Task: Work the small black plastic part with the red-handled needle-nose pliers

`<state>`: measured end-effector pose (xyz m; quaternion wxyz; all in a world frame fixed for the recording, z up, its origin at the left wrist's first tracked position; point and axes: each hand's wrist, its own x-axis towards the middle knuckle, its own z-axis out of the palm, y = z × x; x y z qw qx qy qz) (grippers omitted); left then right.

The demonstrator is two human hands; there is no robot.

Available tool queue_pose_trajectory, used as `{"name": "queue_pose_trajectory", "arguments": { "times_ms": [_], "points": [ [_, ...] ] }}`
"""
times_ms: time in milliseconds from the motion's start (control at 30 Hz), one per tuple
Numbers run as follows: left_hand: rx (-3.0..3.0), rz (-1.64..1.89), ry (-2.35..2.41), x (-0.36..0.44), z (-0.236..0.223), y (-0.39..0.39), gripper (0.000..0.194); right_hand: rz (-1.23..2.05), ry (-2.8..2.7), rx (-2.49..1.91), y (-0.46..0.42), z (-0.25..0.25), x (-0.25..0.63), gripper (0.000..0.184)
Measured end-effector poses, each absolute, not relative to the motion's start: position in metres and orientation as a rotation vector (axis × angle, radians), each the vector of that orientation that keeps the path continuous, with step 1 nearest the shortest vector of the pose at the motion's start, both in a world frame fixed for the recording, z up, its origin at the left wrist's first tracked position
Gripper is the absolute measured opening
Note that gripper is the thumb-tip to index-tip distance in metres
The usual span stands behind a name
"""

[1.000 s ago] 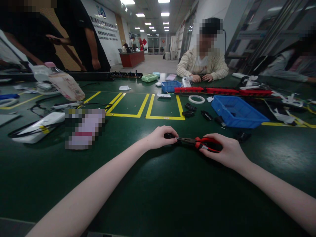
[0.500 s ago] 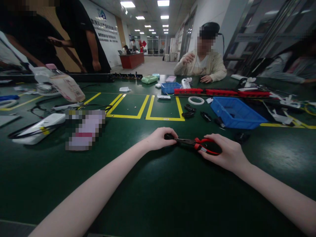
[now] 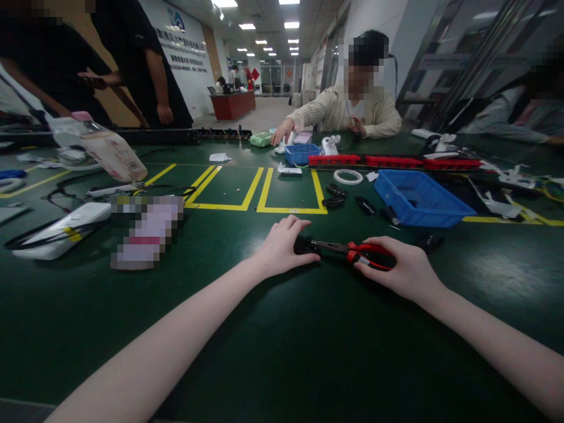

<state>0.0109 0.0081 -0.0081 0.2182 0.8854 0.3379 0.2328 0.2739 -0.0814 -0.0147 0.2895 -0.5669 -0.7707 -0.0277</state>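
Observation:
My right hand (image 3: 403, 264) is wrapped round the red and black handles of needle-nose pliers (image 3: 352, 254), whose jaws point left. At the jaw tips is a small black part (image 3: 303, 244); whether the jaws grip it I cannot tell. Around that part my left hand (image 3: 278, 249) is open, thumb and fingers apart, with the part in the gap between them. Its exact shape is partly hidden by the hand. Several similar black pieces (image 3: 365, 205) lie on the green table (image 3: 282, 341) beyond the pliers.
A blue bin (image 3: 423, 205) stands at the right, near a roll of white tape (image 3: 348, 177). Behind runs a red strip (image 3: 396, 163). At the left are a phone (image 3: 147, 235), a white device with cable (image 3: 66, 226) and a bottle (image 3: 112, 150). A co-worker (image 3: 352, 111) sits opposite.
My left hand has loosened from a pinch on the black part, with thumb and fingers now spread. My right hand keeps the pliers. The co-worker opposite has reached toward the green packet.

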Motion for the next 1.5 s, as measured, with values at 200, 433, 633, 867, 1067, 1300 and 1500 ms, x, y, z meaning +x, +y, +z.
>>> {"name": "queue_pose_trajectory", "arguments": {
  "times_ms": [200, 433, 633, 867, 1067, 1300, 1500],
  "points": [
    [2.448, 0.615, 0.813, 0.008, -0.0085, 0.0085, 0.052, -0.033, -2.04, -1.528, -0.0819, -0.0135, 0.2728, 0.038],
    [2.53, 0.651, 0.82, 0.0085, -0.0061, 0.0084, 0.054, -0.04, -2.04, -1.513, -0.0817, -0.0135, 0.2723, 0.039],
    [2.563, 0.546, 0.832, 0.0086, -0.0061, 0.0083, 0.059, -0.029, -2.045, -1.507, -0.0815, -0.0134, 0.2721, 0.039],
    [2.547, 0.481, 0.864, 0.0091, -0.0053, 0.0087, 0.07, 0.014, -2.052, -1.495, -0.0812, -0.0128, 0.2714, 0.039],
    [2.523, 0.455, 0.762, 0.0069, -0.0039, 0.0106, 0.066, 0.064, -2.034, -1.501, -0.0784, -0.0117, 0.2736, 0.037],
    [2.444, 0.489, 0.751, 0.0055, -0.0056, 0.0134, 0.063, 0.093, -2.04, -1.493, -0.0784, -0.011, 0.2741, 0.037],
    [2.421, 0.495, 0.743, 0.0055, -0.0048, 0.0131, 0.06, 0.095, -2.056, -1.473, -0.0788, -0.0111, 0.273, 0.036]
  ]
}}
